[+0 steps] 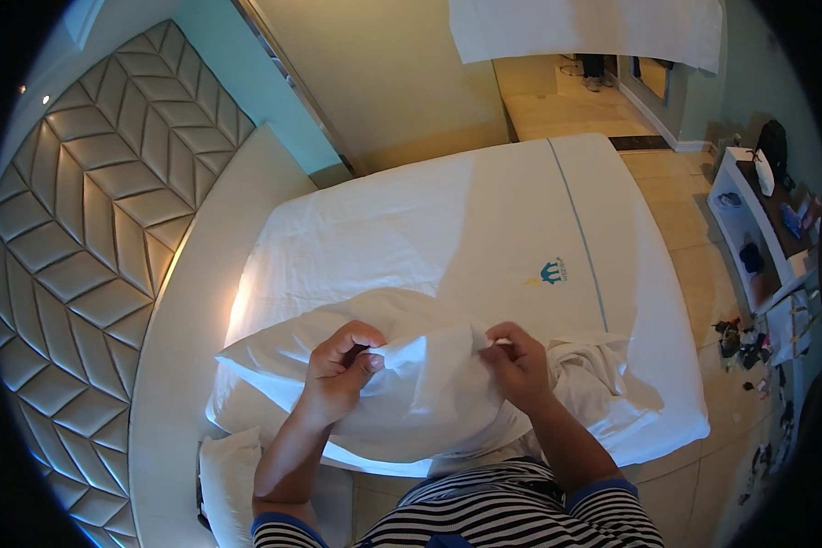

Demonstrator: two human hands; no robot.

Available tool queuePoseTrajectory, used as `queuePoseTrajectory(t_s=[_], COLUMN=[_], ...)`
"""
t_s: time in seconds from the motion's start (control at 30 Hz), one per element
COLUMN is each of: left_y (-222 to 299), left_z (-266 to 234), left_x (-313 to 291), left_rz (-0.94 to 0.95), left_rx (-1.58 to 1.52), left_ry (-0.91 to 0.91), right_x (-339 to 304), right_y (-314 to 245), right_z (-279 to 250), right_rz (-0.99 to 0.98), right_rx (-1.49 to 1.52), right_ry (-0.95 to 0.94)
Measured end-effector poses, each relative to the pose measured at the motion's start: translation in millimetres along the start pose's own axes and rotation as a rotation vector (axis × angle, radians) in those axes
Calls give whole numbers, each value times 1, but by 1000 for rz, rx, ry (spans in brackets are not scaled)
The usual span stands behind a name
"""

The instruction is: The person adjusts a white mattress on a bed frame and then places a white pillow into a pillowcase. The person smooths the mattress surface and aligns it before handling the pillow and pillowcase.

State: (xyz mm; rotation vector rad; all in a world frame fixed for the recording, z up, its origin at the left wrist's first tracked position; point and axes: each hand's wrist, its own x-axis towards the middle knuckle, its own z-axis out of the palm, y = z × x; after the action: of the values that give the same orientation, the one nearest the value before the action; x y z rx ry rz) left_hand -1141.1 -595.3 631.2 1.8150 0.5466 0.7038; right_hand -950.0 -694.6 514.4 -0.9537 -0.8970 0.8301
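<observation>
In front of my body, above the near side of the bed, I hold a bulging white pillowcase [434,416] by its edge. My left hand [342,365] pinches one part of that edge between thumb and fingers. A short way to the right, my right hand [516,365] pinches another part. The cloth stretches between the two hands, and a pointed corner reaches out to the left. Whatever fills it is hidden. Beside my right hand lies a crumpled white cloth [594,374]. Beneath is the bed's smooth white sheet [356,237], with a blue-green stripe and a small emblem.
A padded headboard wall [91,228] curves along the left. A white pillow [230,479] rests at the lower left. On the right stands a shelf unit [744,219] with objects; shoes [744,342] lie on the tiled floor. A person's legs [594,68] show far back beneath a white panel [584,32].
</observation>
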Motion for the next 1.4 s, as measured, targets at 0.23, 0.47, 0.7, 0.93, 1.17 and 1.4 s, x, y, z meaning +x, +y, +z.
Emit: queuePoseTrajectory(t_s=[0.23,0.47,0.7,0.93,1.17,1.4], left_y=[0,5,21,28,42,47], left_z=[3,3,4,-8,9,1], left_x=[-3,2,7,24,49,29], left_rz=[-76,46,325,263,485,352], left_rx=[-149,65,404,346,771,804], left_ry=[-25,-129,-115,-113,83,-190], right_x=[8,18,23,22,19,20], right_y=[-57,-53,-39,-29,-38,-35], right_z=[2,20,29,32,37,33], right_rz=[-260,-246,-162,-152,-337,-297], right_rx=[-619,-164,269,66,-22,132], right_ry=[-39,-180,-208,-275,-185,-121])
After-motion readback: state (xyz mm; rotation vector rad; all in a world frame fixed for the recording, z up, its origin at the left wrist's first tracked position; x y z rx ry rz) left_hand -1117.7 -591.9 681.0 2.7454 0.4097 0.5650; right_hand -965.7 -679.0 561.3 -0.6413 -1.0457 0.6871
